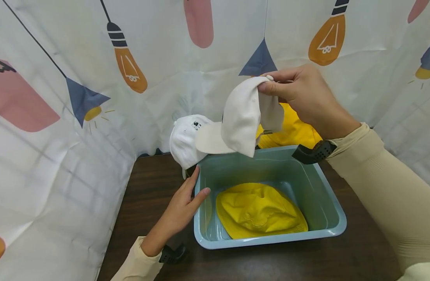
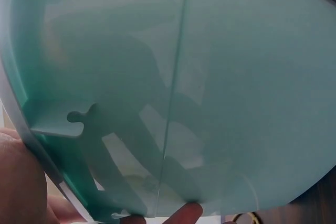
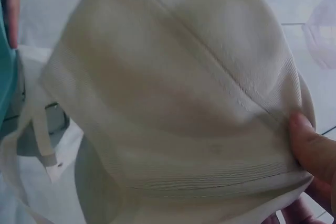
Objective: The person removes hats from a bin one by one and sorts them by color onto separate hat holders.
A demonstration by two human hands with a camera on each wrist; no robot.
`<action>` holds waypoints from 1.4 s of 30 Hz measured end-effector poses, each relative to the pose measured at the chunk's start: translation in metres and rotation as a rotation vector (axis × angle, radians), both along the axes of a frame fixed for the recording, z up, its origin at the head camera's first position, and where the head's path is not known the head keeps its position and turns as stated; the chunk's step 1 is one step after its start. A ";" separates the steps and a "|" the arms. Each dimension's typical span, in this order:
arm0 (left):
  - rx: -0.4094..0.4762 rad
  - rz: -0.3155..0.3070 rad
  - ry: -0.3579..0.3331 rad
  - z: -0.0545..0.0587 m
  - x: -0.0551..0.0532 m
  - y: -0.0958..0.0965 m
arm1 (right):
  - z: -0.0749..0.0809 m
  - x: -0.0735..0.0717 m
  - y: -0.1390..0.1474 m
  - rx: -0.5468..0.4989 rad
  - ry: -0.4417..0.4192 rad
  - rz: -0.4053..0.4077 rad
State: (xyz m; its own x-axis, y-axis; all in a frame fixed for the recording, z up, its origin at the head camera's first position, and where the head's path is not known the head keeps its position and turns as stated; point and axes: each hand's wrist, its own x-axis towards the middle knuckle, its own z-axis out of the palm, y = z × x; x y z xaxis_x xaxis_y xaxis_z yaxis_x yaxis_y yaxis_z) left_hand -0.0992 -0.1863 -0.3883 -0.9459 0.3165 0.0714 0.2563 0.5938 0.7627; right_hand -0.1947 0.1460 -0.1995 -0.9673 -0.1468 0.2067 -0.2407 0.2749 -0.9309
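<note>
the right hand (image 1: 302,95) pinches a cream cap (image 1: 240,117) aloft at 11 o'clock of the blue tub (image 1: 271,239), whose 9 o'clock rim the left hand (image 1: 182,207) holds between thumb and fingers.

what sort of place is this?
Probably a makeshift indoor recording corner: a lightbulb-print sheet forms a backdrop around a dark tabletop, and a black strap shows at each wrist.

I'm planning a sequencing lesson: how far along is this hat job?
Apparently done: one yellow hat lies in the basin. In hand: the right hand holds up a cream cap; the left hand touches the basin's left side. Probably remaining: the white cap and yellow fabric outside the basin.
</note>
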 end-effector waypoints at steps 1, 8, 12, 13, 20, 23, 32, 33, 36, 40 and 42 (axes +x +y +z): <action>0.000 -0.002 -0.004 0.000 0.000 0.000 | 0.002 -0.002 -0.003 -0.018 0.003 -0.007; -0.002 -0.003 -0.006 0.000 0.000 0.000 | 0.009 -0.019 -0.026 -0.168 0.034 0.011; -0.002 -0.005 0.003 0.000 0.000 0.000 | 0.010 -0.030 -0.045 -0.238 0.047 0.024; -0.001 -0.006 0.003 0.000 0.000 0.000 | 0.010 -0.033 -0.050 -0.244 0.056 0.024; 0.007 -0.002 -0.008 -0.001 0.000 -0.001 | -0.004 -0.053 -0.088 -0.180 0.117 0.000; 0.001 0.000 -0.002 -0.002 0.000 -0.001 | -0.015 -0.059 -0.102 -0.154 0.152 -0.001; 0.018 -0.005 0.014 -0.004 0.000 -0.002 | -0.033 -0.071 -0.135 -0.108 0.170 -0.002; 0.019 -0.004 0.016 -0.004 0.000 -0.002 | -0.032 -0.072 -0.138 -0.098 0.165 -0.004; 0.017 0.001 0.022 -0.003 0.000 -0.002 | -0.029 -0.076 -0.144 -0.066 0.160 -0.005; 0.021 0.000 0.018 -0.003 -0.001 -0.002 | -0.022 -0.080 -0.151 -0.024 0.166 -0.003; 0.027 -0.003 0.015 -0.004 -0.001 -0.001 | -0.018 -0.082 -0.155 -0.011 0.172 0.013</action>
